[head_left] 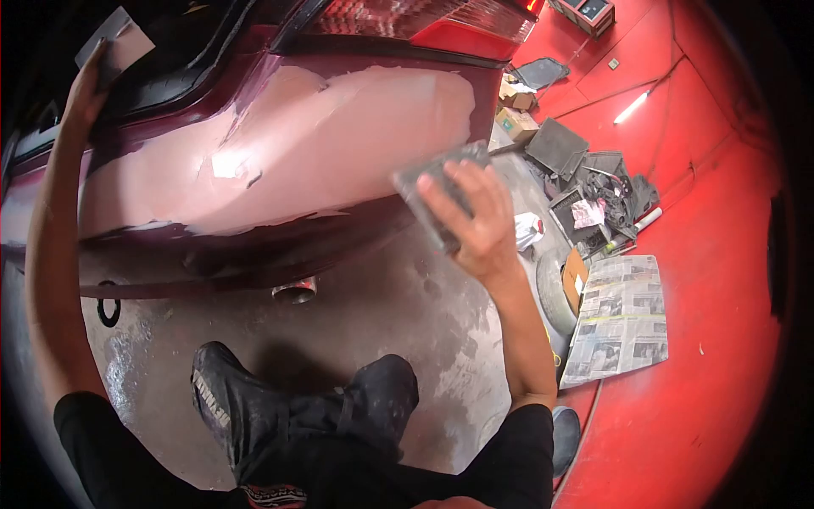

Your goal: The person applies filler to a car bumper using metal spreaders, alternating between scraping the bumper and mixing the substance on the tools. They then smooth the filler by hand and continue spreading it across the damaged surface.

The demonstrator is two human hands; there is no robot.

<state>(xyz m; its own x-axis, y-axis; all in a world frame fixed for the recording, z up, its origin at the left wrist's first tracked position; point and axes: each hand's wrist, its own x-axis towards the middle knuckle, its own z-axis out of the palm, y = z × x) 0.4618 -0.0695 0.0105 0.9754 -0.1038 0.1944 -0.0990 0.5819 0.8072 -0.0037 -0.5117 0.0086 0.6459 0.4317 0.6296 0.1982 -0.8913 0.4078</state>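
Note:
In the head view, a car's rear bumper point(365, 119) stretches across the upper half, dark purple with a large smooth pinkish filler patch. My right hand point(483, 212) lies over a dark grey rectangular sanding pad point(417, 197), fingers on its upper face, at the bumper's right corner. Far to the upper left, my left hand point(85, 92) grips a pale, square, flat sheet point(129, 47) by its edge, in front of the dark opening at the car's rear. A red and clear tail light point(407, 21) sits above the filler patch.
Below the bumper are an exhaust tip point(294, 290) and a black tow ring point(108, 305). To the right stand a crate of dark parts point(593, 212), cardboard boxes point(517, 119), a tyre point(555, 293) and a newspaper-covered panel point(617, 318). A hose point(585, 437) runs along the red floor.

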